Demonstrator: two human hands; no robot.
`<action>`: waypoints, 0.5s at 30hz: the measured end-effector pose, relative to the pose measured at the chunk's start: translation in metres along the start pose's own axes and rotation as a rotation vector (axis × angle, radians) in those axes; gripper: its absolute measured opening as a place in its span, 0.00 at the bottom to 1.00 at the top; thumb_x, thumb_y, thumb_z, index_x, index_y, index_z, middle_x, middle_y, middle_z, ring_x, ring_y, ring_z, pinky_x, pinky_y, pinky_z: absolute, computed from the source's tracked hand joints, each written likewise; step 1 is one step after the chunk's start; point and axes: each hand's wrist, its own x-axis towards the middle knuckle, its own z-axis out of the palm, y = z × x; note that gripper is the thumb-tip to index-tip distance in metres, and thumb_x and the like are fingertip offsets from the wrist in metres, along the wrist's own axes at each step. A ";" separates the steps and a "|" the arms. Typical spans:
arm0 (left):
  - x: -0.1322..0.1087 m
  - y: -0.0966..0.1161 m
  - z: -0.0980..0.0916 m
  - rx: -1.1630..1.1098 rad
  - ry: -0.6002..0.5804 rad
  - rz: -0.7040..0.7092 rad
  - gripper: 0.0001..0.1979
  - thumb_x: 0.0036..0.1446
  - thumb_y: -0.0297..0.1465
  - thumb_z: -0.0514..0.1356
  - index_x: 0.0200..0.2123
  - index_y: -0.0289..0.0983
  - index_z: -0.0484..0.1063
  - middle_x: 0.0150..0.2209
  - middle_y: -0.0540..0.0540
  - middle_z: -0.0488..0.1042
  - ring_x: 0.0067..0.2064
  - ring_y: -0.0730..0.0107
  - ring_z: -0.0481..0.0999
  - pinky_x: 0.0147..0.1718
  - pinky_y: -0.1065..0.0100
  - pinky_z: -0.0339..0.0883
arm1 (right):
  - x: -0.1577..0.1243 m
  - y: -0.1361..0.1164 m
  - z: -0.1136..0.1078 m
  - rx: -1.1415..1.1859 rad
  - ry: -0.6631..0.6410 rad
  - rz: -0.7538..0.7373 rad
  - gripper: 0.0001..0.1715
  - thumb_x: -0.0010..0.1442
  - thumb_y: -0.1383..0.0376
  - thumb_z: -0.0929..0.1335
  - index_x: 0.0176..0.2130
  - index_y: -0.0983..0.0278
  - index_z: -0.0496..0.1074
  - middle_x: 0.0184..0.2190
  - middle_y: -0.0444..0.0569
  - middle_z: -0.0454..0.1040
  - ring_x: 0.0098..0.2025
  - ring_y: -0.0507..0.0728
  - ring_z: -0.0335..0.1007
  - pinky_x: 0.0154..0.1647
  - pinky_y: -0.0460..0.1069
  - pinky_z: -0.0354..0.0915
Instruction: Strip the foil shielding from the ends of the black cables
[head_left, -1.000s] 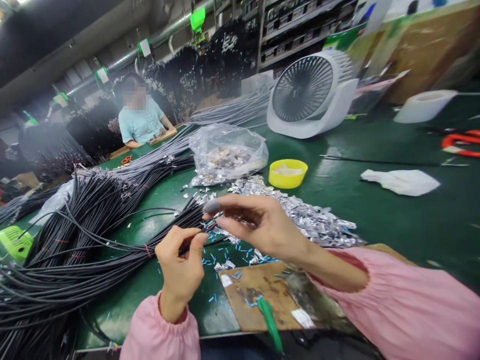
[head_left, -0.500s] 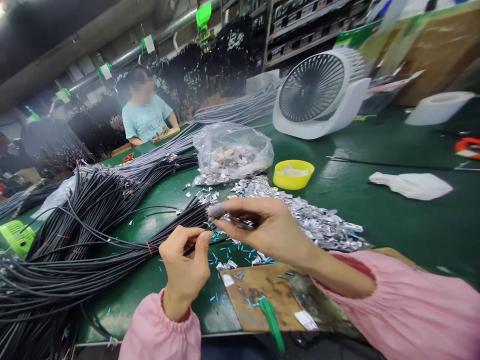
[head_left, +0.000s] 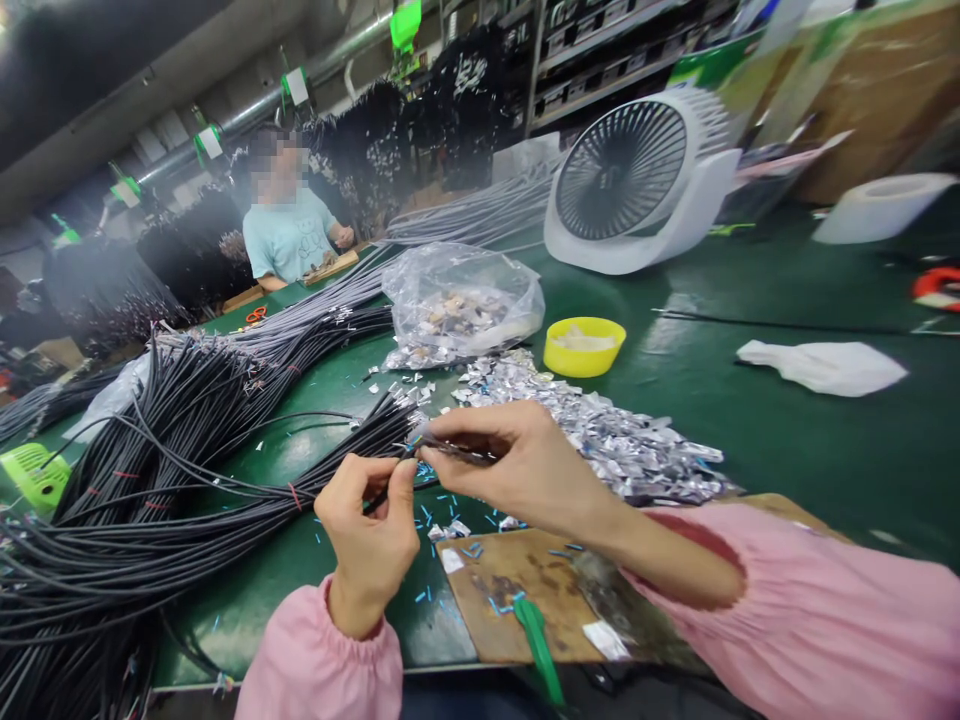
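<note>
My left hand [head_left: 367, 540] pinches a thin black cable [head_left: 379, 497] near its end, just above the green table. My right hand [head_left: 517, 465] is closed in a pinch at that cable's tip, and dark wire ends run under its fingers. The cable leads back into a big bundle of black cables [head_left: 180, 480] lying to the left. A heap of silver foil scraps [head_left: 615, 440] lies just behind my right hand. Small blue sleeve bits [head_left: 465, 550] are scattered under my hands.
A brown board [head_left: 517, 580] with a green-handled tool [head_left: 540, 630] lies at the near edge. Behind are a clear bag of scraps [head_left: 461, 305], a yellow bowl [head_left: 583, 345], a white fan [head_left: 637, 180] and a white rag [head_left: 825, 365]. Another person [head_left: 289, 235] sits at the far left.
My right hand's fingers have closed down lower onto the cable tip, nearer my left hand. The view has shifted slightly.
</note>
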 end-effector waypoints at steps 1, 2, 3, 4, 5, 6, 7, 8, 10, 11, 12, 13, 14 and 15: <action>0.000 0.000 0.000 0.009 -0.001 0.005 0.10 0.54 0.31 0.58 0.22 0.34 0.69 0.19 0.51 0.69 0.20 0.78 0.67 0.19 0.76 0.58 | -0.001 0.000 0.000 -0.035 0.011 -0.040 0.06 0.45 0.67 0.66 0.23 0.67 0.74 0.19 0.46 0.73 0.20 0.51 0.65 0.19 0.44 0.61; 0.000 -0.001 0.001 0.018 -0.002 0.009 0.10 0.54 0.31 0.58 0.22 0.34 0.69 0.19 0.51 0.69 0.20 0.78 0.67 0.18 0.76 0.58 | -0.001 0.000 0.000 -0.062 0.017 -0.072 0.06 0.46 0.67 0.66 0.23 0.66 0.74 0.19 0.46 0.73 0.20 0.51 0.65 0.19 0.44 0.61; 0.000 -0.001 0.001 0.026 -0.004 0.011 0.10 0.54 0.31 0.58 0.22 0.34 0.69 0.19 0.51 0.69 0.20 0.78 0.67 0.18 0.76 0.58 | -0.002 0.000 0.000 -0.080 0.024 -0.096 0.07 0.46 0.67 0.66 0.22 0.66 0.74 0.19 0.46 0.73 0.19 0.51 0.65 0.19 0.45 0.61; 0.000 -0.001 0.001 0.030 -0.005 0.011 0.11 0.54 0.31 0.58 0.21 0.35 0.68 0.18 0.51 0.69 0.20 0.77 0.66 0.18 0.76 0.58 | -0.002 0.000 0.000 -0.091 0.029 -0.112 0.07 0.47 0.67 0.66 0.22 0.66 0.74 0.19 0.46 0.73 0.20 0.51 0.65 0.18 0.45 0.61; 0.000 -0.001 0.001 0.032 -0.006 0.010 0.11 0.54 0.31 0.58 0.21 0.35 0.68 0.18 0.51 0.69 0.20 0.77 0.66 0.18 0.76 0.58 | -0.001 0.000 0.000 -0.094 0.031 -0.122 0.07 0.47 0.67 0.66 0.23 0.66 0.74 0.20 0.46 0.74 0.20 0.51 0.65 0.18 0.45 0.61; 0.000 -0.002 0.001 0.031 -0.008 0.007 0.11 0.54 0.31 0.57 0.21 0.35 0.68 0.18 0.51 0.69 0.20 0.77 0.66 0.18 0.75 0.58 | -0.001 0.000 0.000 -0.089 0.034 -0.124 0.07 0.46 0.67 0.66 0.23 0.66 0.75 0.20 0.46 0.74 0.20 0.51 0.65 0.18 0.45 0.60; 0.000 -0.001 0.001 0.027 -0.010 0.003 0.11 0.54 0.31 0.57 0.21 0.35 0.68 0.18 0.51 0.69 0.19 0.77 0.66 0.18 0.75 0.58 | 0.000 -0.001 0.000 -0.075 0.038 -0.111 0.07 0.46 0.67 0.66 0.23 0.66 0.75 0.20 0.46 0.73 0.20 0.51 0.65 0.18 0.45 0.60; 0.000 -0.001 0.001 0.022 -0.014 -0.002 0.11 0.54 0.31 0.57 0.21 0.35 0.68 0.18 0.51 0.69 0.20 0.77 0.66 0.18 0.75 0.58 | 0.000 -0.001 0.000 -0.051 0.040 -0.079 0.06 0.45 0.67 0.66 0.23 0.66 0.74 0.19 0.46 0.72 0.19 0.50 0.63 0.17 0.44 0.58; 0.000 -0.001 0.001 0.005 -0.025 0.001 0.11 0.54 0.31 0.57 0.21 0.35 0.69 0.18 0.51 0.69 0.20 0.77 0.67 0.19 0.75 0.58 | 0.003 -0.001 0.000 0.039 -0.002 0.050 0.06 0.43 0.65 0.66 0.20 0.66 0.72 0.15 0.44 0.68 0.17 0.49 0.58 0.14 0.44 0.53; 0.000 -0.001 0.001 -0.005 -0.032 0.010 0.10 0.54 0.31 0.57 0.22 0.35 0.69 0.18 0.51 0.69 0.20 0.77 0.67 0.19 0.75 0.59 | 0.004 -0.001 -0.001 0.115 -0.044 0.147 0.07 0.42 0.64 0.66 0.19 0.66 0.70 0.13 0.43 0.65 0.15 0.47 0.54 0.13 0.43 0.50; 0.000 -0.001 0.000 -0.016 -0.041 0.023 0.10 0.54 0.31 0.57 0.22 0.35 0.69 0.19 0.51 0.69 0.20 0.77 0.67 0.19 0.75 0.59 | 0.006 -0.001 -0.001 0.206 -0.096 0.256 0.07 0.41 0.64 0.66 0.18 0.65 0.68 0.12 0.41 0.63 0.13 0.46 0.50 0.12 0.43 0.46; 0.000 -0.002 0.000 -0.028 -0.051 0.040 0.10 0.54 0.31 0.57 0.22 0.35 0.69 0.19 0.51 0.69 0.20 0.77 0.67 0.19 0.75 0.59 | 0.007 -0.001 -0.001 0.300 -0.150 0.362 0.06 0.40 0.63 0.65 0.19 0.65 0.67 0.12 0.41 0.62 0.12 0.45 0.46 0.11 0.42 0.42; 0.000 -0.002 0.000 -0.041 -0.060 0.057 0.10 0.54 0.30 0.57 0.22 0.35 0.69 0.18 0.51 0.68 0.20 0.78 0.66 0.19 0.75 0.59 | 0.008 -0.001 -0.001 0.386 -0.199 0.453 0.06 0.38 0.63 0.65 0.20 0.65 0.66 0.12 0.40 0.62 0.11 0.44 0.43 0.10 0.42 0.39; -0.001 -0.003 0.000 -0.055 -0.067 0.070 0.10 0.54 0.30 0.57 0.22 0.35 0.69 0.18 0.51 0.68 0.20 0.78 0.66 0.19 0.76 0.59 | 0.009 -0.002 -0.002 0.452 -0.232 0.520 0.07 0.37 0.63 0.64 0.21 0.65 0.65 0.13 0.40 0.63 0.11 0.43 0.41 0.10 0.42 0.38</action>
